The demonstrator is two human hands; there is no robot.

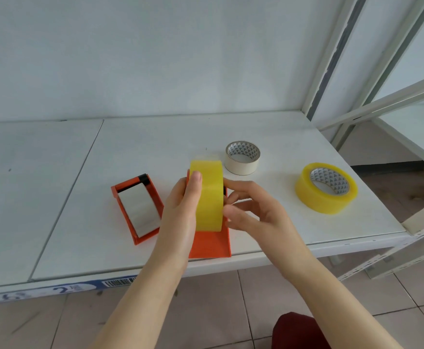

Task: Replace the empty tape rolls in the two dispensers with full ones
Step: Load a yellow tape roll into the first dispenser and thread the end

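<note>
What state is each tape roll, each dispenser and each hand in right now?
Yellow roll in hands: upright on edge, in or over the right dispenser.
Right dispenser: on the shelf, mostly hidden.
Left dispenser: lying on the shelf, empty core still in it.
Loose empty core: lying flat on the shelf.
Second yellow roll: full, lying flat, untouched.
Left hand: grip shut on the roll.
Right hand: fingers at the roll's side, partly spread.

Shelf top (pixel 55 185): open across the left and far parts. Obstacles: orange dispenser (pixel 137 209) left of centre; second dispenser (pixel 211 244) with upright yellow roll (pixel 208 197) and both hands at centre; empty core (pixel 242 157) beyond; flat yellow roll (pixel 326 188) right, near the upright post (pixel 331 59)
</note>
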